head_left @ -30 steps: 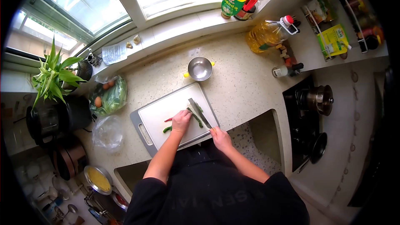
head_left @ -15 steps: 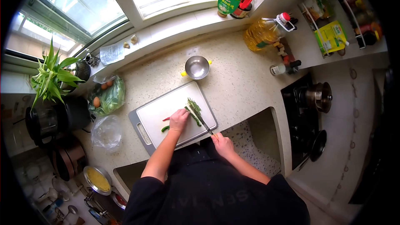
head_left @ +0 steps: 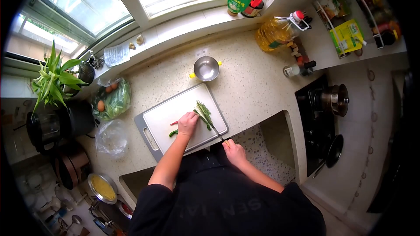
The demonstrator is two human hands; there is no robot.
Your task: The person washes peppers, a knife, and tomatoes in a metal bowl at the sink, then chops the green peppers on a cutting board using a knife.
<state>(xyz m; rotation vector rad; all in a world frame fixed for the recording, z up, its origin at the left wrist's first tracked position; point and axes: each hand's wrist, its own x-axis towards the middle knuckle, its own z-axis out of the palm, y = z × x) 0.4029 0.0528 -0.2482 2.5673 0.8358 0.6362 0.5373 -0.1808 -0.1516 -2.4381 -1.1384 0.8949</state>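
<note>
A white cutting board [head_left: 159, 120] with a grey edge lies on the counter in front of me. My left hand [head_left: 188, 123], its fingers bent together, presses on a green chili pepper [head_left: 202, 119] on the board. In my right hand [head_left: 235, 151] is the handle of a kitchen knife [head_left: 217, 133], its blade angled up-left beside the pepper. Cut green pieces [head_left: 204, 109] lie just beyond the blade. Left of my left hand are a red chili pepper [head_left: 174, 123] and another green chili [head_left: 173, 133].
A steel bowl [head_left: 206, 68] with yellow handles stands behind the board. Left are a bag of greens and eggs [head_left: 114, 100] and a crumpled plastic bag [head_left: 112, 139]. An oil jug [head_left: 273, 35] stands back right. The sink [head_left: 273, 148] and stove [head_left: 321, 126] are to the right.
The knife has shifted slightly by the green pepper, and less of its blade shows now. Both hands stay in nearly the same place.
</note>
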